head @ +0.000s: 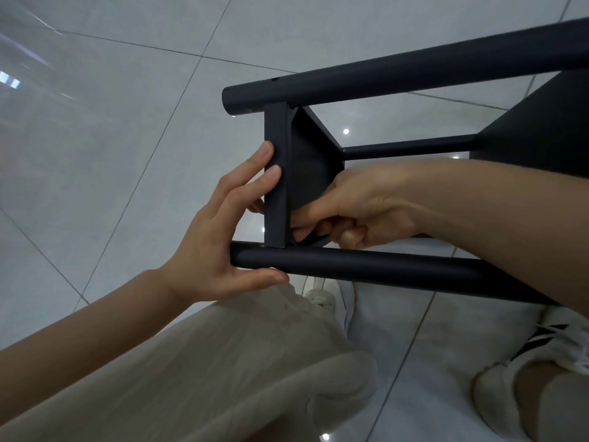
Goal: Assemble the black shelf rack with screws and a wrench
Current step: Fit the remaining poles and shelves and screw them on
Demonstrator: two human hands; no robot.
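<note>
L hand flat on rack end, R hand curled inside, grip hidden, shoe beneath

The black shelf rack lay on its side over the tiled floor, its end panel standing between an upper tube and a lower tube. Against the panel's outer face the left hand laid straight fingers, its thumb under the lower tube just below the panel. On the panel's inner side the right hand curled fingers and thumb into the corner by the lower tube; whatever they pinched was hidden. Below the panel lay beige trousers and a white shoe.
</note>
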